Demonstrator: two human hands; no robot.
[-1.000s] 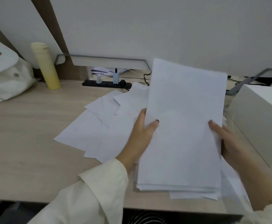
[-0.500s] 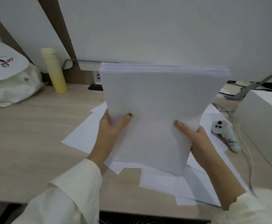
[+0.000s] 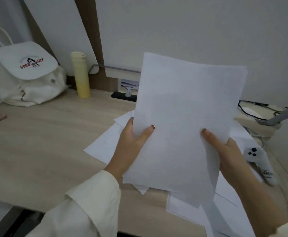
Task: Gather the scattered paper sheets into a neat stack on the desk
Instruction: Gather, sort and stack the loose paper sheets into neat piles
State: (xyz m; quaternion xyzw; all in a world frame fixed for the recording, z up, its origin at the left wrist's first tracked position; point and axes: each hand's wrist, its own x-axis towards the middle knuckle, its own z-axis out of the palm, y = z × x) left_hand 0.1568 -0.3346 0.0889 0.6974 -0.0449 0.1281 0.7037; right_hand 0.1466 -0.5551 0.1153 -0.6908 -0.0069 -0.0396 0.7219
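Above the tabletop (image 3: 45, 142), between my two hands, I see a bundle of paper sheets (image 3: 187, 117) held up off the wood, its top edge tipped away from me. My left hand (image 3: 131, 144) grips the bundle's left edge, with the thumb pressed across the front and the fingers behind. My right hand (image 3: 225, 154) grips the right edge the same way, its fingers hidden by the paper. Under the bundle, loose sheets (image 3: 105, 144) lie overlapping on the wood, some poking out to the left and others toward the near edge. A white controller (image 3: 257, 159) lies just beside them on the right. Far left, a white bag (image 3: 28, 77) sits by the wall with a yellow bottle (image 3: 80, 74) upright beside it.
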